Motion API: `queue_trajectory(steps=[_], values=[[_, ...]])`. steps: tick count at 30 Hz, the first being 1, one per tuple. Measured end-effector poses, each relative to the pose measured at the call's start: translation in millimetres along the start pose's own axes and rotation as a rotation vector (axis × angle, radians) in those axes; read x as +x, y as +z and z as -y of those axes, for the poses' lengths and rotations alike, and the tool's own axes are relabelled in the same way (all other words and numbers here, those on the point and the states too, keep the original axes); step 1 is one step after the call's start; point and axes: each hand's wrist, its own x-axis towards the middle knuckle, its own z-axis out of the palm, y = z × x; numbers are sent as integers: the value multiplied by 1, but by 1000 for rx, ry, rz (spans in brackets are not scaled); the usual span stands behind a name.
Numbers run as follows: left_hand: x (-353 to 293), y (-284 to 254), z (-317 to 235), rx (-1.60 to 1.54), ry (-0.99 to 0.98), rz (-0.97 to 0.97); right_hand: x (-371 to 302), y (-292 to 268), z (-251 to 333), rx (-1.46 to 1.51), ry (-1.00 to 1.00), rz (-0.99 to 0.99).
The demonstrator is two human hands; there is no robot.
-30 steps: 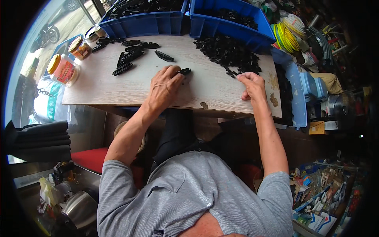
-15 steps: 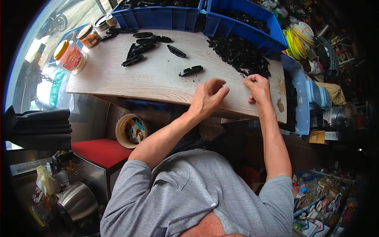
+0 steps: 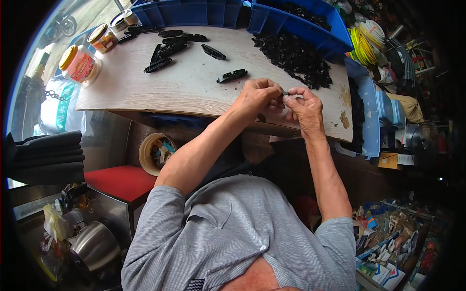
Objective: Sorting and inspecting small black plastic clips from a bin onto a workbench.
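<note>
I see both hands meeting over the table's (image 3: 145, 92) near edge: the left hand (image 3: 256, 97) and right hand (image 3: 305, 105) pinch a small dark part (image 3: 285, 92) between their fingertips, a black clip (image 3: 232, 75) lying just beyond, the loose pile (image 3: 296, 58) toward the far right corner.

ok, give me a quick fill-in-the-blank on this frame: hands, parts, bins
1. The left hand and right hand pinch one small dark part ____ them.
2. The loose pile of black parts lies on the wooden tabletop, to the ____ of the hands.
3. The bins along the far edge of the tabletop are ____ in colour.
4. The jar with the yellow lid stands near the tabletop's ____ end.

Missing words: between; right; blue; left
</note>
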Motion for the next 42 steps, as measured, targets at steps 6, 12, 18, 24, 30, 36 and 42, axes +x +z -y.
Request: queue_trajectory(steps=[6, 12, 18, 24, 30, 36, 42], values=[[-10, -1, 4, -109, 25, -14, -4, 13, -2, 91, -6, -57], [-17, -2, 12, 212, 199, -74, -2, 4, -13, 111, -21, -13], [-29, -35, -19, 1399, 496, -637, -1, 7, -16, 201, -93, -56], [-33, -42, -14, 1562, 632, -612, 1, 8, -16, 175, -95, -86], [-44, -42, -11, 1609, 666, -517, 0, 11, -16, 195, -106, -102], [-39, -54, -9, 1543, 834, -570, -2, 15, -17, 289, -124, -104], [-40, -21, 3, 467, 360, -176, -1, 23, -22, 419, -137, -50]])
